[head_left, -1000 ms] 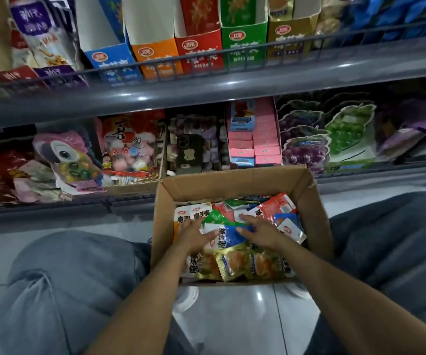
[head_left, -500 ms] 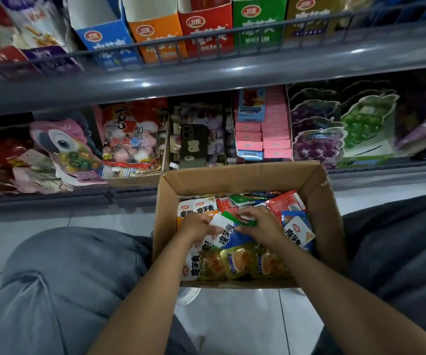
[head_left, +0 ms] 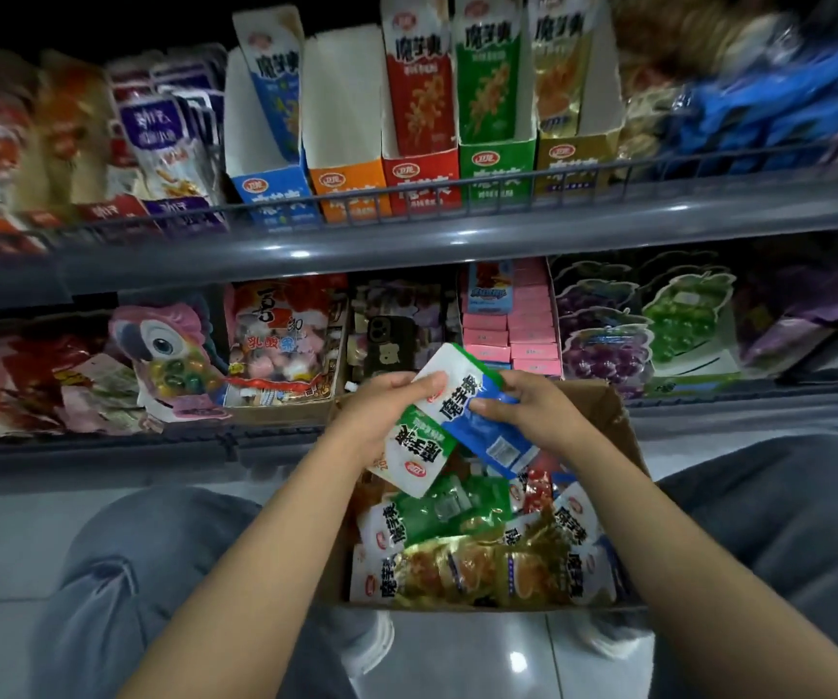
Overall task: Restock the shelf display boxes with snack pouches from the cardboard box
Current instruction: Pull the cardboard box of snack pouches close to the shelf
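Pouches sit in both hands above the cardboard box (head_left: 613, 421). I see my left hand (head_left: 381, 401) with its fingers curled onto the white top corner of a blue-and-white snack pouch (head_left: 462, 401), and my right hand (head_left: 528, 411) pinching the same pouch at its right edge; its long axis runs diagonally, white end toward the upper left and the shelves, blue end toward the lower right. A green-and-white snack pouch (head_left: 417, 446) hangs beneath it against my left palm, its long axis tilted the other way, green end up; how it is gripped is hidden behind the blue one.

The box stands on the tiled floor (head_left: 502, 663) between my knees, its left wall hidden by my left forearm and its near edge partly hidden by my right forearm. Inside lie glossy, crinkled foil pouches: green, red, white and gold ones (head_left: 462, 572), overlapping in no order.

On the upper shelf, behind a wire rail (head_left: 457, 194), five tall cardboard display boxes stand side by side: blue (head_left: 275, 194), orange (head_left: 349, 186), red (head_left: 419, 179), green (head_left: 497, 171), yellow (head_left: 571, 161). The orange box's top is cut off behind white card. Goods at both ends of the shelf are blurred.
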Motion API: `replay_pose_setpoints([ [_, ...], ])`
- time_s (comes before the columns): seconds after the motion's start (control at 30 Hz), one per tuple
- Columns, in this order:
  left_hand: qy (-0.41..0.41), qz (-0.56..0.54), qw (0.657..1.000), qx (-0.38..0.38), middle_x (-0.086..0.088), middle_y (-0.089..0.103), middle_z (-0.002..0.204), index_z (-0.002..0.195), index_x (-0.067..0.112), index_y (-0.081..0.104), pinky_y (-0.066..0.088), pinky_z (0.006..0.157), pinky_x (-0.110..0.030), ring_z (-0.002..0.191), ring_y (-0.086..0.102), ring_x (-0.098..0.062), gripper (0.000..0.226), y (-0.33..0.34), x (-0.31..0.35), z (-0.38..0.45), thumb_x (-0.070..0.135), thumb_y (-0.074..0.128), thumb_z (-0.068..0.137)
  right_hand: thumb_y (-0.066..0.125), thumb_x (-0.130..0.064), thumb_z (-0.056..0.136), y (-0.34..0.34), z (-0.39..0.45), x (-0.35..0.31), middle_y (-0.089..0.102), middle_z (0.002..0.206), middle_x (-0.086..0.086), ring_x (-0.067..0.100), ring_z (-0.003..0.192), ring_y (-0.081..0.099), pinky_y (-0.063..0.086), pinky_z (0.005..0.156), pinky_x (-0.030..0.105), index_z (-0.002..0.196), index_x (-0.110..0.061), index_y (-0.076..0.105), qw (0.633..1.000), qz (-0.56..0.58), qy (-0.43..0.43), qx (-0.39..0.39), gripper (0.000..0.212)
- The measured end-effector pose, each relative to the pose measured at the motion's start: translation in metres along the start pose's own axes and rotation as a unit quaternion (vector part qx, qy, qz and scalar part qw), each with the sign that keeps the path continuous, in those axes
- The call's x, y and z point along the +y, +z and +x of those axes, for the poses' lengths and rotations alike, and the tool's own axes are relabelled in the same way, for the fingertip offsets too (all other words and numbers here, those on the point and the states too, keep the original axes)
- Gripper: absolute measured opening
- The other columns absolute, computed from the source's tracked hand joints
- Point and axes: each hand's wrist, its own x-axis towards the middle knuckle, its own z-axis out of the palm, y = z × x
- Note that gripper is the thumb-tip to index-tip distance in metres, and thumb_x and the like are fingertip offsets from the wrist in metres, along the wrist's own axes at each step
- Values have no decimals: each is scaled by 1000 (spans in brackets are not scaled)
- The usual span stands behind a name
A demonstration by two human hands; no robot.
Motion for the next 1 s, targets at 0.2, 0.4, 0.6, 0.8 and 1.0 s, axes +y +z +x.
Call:
replay_pose_setpoints([
  [0.2, -53, -78, 981, -171, -9, 71, 100, 116, 22, 56, 57, 74, -40, 84, 69, -23, 28, -6, 25, -11, 11, 55, 90, 66, -20, 87, -10, -6, -31, 72, 100, 11, 31, 92, 68, 53, 89, 44, 100, -9, 68, 999, 34, 23, 34, 17],
  [0.4, -49, 18, 974, -220, -2, 74, 94, 111, 26, 58, 56, 74, -33, 81, 70, -17, 36, -22, 40, -10, 4, 64, 84, 70, -22, 84, -10, -7, -48, 65, 97, -5, 14, 86, 63, 51, 79, 30, 102, -19, 61, 996, -42, -20, 82, 20],
  [0.6, -70, 52, 985, -150, 2, 66, 108, 116, 16, 58, 50, 88, -32, 96, 62, -10, 31, -10, 3, 3, 31, 53, 90, 70, -15, 84, -15, 4, -19, 64, 107, 17, 36, 101, 63, 50, 87, 47, 96, -5, 55, 991, -79, 61, 87, 22],
  [0.8, -68, 322, 942, -60, -3, 50, 140, 130, 17, 54, 41, 93, -26, 119, 49, -16, 37, -12, -93, 28, 35, 48, 98, 63, -21, 89, -11, 8, 32, 66, 110, 6, 25, 95, 63, 52, 84, 39, 109, -10, 55, 950, -251, 160, 89, 24],
  [1.0, -117, 383, 916, -31, -7, 58, 125, 96, 19, 60, 47, 86, -30, 113, 56, -24, 21, -25, -137, 35, 21, 75, 81, 63, -20, 89, -6, 13, 47, 67, 107, 10, 21, 83, 58, 47, 71, 30, 96, -14, 49, 950, -228, 193, 94, 16],
])
